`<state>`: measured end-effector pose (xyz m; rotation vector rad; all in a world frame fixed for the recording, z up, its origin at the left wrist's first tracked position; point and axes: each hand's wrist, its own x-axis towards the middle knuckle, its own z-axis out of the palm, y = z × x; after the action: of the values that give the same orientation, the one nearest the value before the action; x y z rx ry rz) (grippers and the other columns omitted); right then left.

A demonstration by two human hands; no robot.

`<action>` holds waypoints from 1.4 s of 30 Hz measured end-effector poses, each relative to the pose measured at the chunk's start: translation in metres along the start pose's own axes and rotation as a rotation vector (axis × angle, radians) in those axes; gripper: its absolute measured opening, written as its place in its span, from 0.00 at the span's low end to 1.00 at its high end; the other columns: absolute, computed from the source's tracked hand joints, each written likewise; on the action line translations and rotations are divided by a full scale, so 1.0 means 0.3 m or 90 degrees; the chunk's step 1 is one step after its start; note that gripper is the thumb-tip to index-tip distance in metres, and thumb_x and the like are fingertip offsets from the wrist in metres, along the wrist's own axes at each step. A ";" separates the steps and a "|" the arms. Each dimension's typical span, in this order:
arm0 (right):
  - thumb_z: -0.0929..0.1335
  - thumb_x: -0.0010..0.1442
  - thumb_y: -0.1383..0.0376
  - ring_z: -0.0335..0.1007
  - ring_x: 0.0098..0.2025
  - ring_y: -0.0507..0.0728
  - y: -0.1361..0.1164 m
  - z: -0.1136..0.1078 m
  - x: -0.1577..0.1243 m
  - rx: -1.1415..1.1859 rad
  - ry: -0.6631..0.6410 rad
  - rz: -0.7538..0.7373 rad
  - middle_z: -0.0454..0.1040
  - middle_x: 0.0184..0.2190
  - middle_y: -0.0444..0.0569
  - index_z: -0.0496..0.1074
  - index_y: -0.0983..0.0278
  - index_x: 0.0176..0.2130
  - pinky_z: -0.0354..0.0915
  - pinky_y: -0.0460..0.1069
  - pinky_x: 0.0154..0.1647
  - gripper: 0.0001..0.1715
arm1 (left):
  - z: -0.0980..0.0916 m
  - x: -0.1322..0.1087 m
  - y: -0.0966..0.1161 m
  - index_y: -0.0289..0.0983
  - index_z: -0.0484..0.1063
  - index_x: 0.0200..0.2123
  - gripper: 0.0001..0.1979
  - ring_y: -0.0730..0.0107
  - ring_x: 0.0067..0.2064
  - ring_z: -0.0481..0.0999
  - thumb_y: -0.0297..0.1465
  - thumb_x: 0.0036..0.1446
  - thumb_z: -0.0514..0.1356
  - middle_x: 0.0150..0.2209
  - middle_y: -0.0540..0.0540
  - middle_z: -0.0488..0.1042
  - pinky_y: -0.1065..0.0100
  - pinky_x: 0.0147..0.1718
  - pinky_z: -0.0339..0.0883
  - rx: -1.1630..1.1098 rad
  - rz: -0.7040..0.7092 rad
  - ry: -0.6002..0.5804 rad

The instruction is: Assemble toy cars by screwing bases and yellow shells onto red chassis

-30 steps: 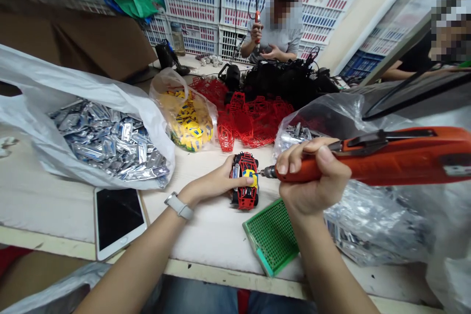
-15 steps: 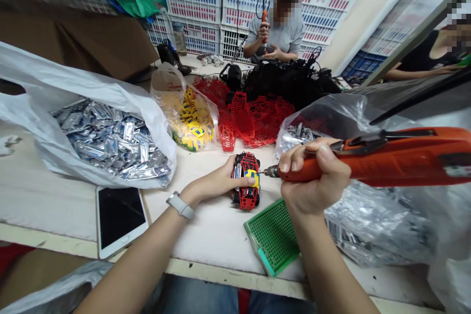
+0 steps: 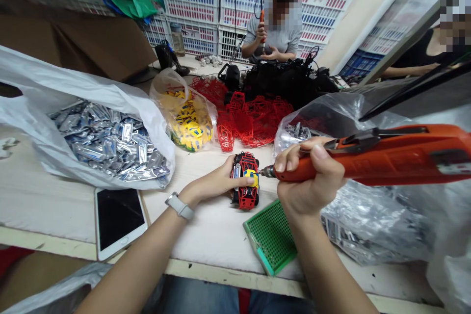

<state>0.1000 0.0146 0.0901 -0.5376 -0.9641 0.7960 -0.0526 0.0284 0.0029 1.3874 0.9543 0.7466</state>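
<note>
My left hand (image 3: 224,180) grips a small toy car (image 3: 247,200) with a red cage frame, a yellow-and-blue panel and black wheels. The thumb lies across the yellow panel; the other fingers are hidden behind the car. My right hand (image 3: 312,176) is wrapped round an orange electric screwdriver (image 3: 390,157), held level. Its thin bit points left and meets the car's right side by the yellow panel; whether it sits in a screw is too small to tell. A green perforated tray (image 3: 272,238) lies below, partly behind my right wrist.
A white bag (image 3: 156,132) of silvery parts and a phone (image 3: 119,218) are at left. Behind the car are a bag of yellow pieces (image 3: 193,132) and red frames (image 3: 245,117). Clear plastic bags (image 3: 379,221) fill the right. Across the table sits a co-worker (image 3: 274,34).
The whole view has shifted very slightly. Both hands keep their grip, and the screwdriver bit stays at the car's right side.
</note>
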 end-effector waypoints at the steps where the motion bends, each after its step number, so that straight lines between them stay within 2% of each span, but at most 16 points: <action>1: 0.69 0.57 0.64 0.57 0.15 0.49 -0.002 0.001 0.000 0.001 0.001 0.001 0.59 0.14 0.35 0.67 0.59 0.27 0.59 0.44 0.16 0.08 | 0.000 0.000 0.000 0.34 0.56 0.65 0.43 0.41 0.65 0.65 0.48 0.56 0.69 0.63 0.30 0.67 0.42 0.64 0.60 -0.001 0.001 0.000; 8: 0.69 0.56 0.64 0.58 0.14 0.49 -0.001 0.004 0.000 -0.004 0.016 0.006 0.61 0.14 0.35 0.66 0.59 0.27 0.59 0.44 0.16 0.08 | -0.002 0.005 -0.012 0.38 0.55 0.67 0.43 0.42 0.67 0.64 0.48 0.57 0.69 0.61 0.34 0.69 0.41 0.65 0.59 -0.014 0.002 -0.004; 11: 0.69 0.57 0.63 0.57 0.15 0.48 0.006 0.003 -0.001 -0.013 0.005 -0.006 0.60 0.14 0.34 0.65 0.59 0.27 0.59 0.44 0.16 0.09 | -0.003 0.005 -0.010 0.37 0.55 0.67 0.44 0.41 0.67 0.64 0.48 0.56 0.70 0.62 0.33 0.68 0.42 0.64 0.60 -0.017 0.004 -0.006; 17: 0.69 0.54 0.64 0.57 0.14 0.48 0.015 0.010 0.000 0.003 0.022 0.013 0.61 0.13 0.35 0.67 0.60 0.26 0.58 0.44 0.15 0.07 | 0.002 0.003 -0.009 0.36 0.53 0.67 0.45 0.41 0.68 0.62 0.48 0.56 0.70 0.66 0.31 0.63 0.44 0.65 0.59 -0.009 0.023 -0.007; 30: 0.70 0.54 0.63 0.58 0.13 0.48 0.035 0.009 0.018 0.034 -0.064 0.051 0.61 0.13 0.34 0.68 0.60 0.27 0.58 0.43 0.14 0.07 | -0.011 0.013 -0.038 0.36 0.58 0.63 0.43 0.41 0.67 0.64 0.51 0.54 0.70 0.64 0.31 0.67 0.41 0.66 0.58 -0.033 0.022 -0.005; 33: 0.71 0.54 0.63 0.57 0.13 0.47 0.003 -0.019 0.030 0.047 -0.036 0.061 0.62 0.12 0.35 0.71 0.61 0.27 0.58 0.42 0.14 0.06 | -0.011 0.011 -0.040 0.35 0.58 0.62 0.43 0.42 0.65 0.66 0.50 0.53 0.70 0.63 0.31 0.68 0.42 0.64 0.60 -0.033 0.014 -0.005; 36: 0.72 0.54 0.64 0.58 0.13 0.47 -0.036 -0.074 0.000 0.057 -0.023 0.088 0.63 0.12 0.36 0.74 0.62 0.27 0.59 0.42 0.13 0.06 | -0.008 0.009 -0.040 0.35 0.59 0.62 0.42 0.42 0.62 0.70 0.50 0.53 0.71 0.60 0.32 0.71 0.42 0.62 0.63 -0.037 0.000 -0.005; 42: 0.74 0.58 0.62 0.62 0.15 0.49 -0.067 -0.167 -0.130 0.060 -0.113 0.200 0.66 0.14 0.38 0.78 0.61 0.31 0.61 0.42 0.15 0.06 | -0.006 0.006 -0.031 0.36 0.59 0.61 0.41 0.45 0.61 0.72 0.48 0.53 0.72 0.60 0.33 0.71 0.45 0.60 0.67 -0.057 -0.017 0.001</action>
<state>0.1379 -0.0316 0.0605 -0.5505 -1.0120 1.1801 -0.0543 0.0301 -0.0064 1.2941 0.9291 0.7611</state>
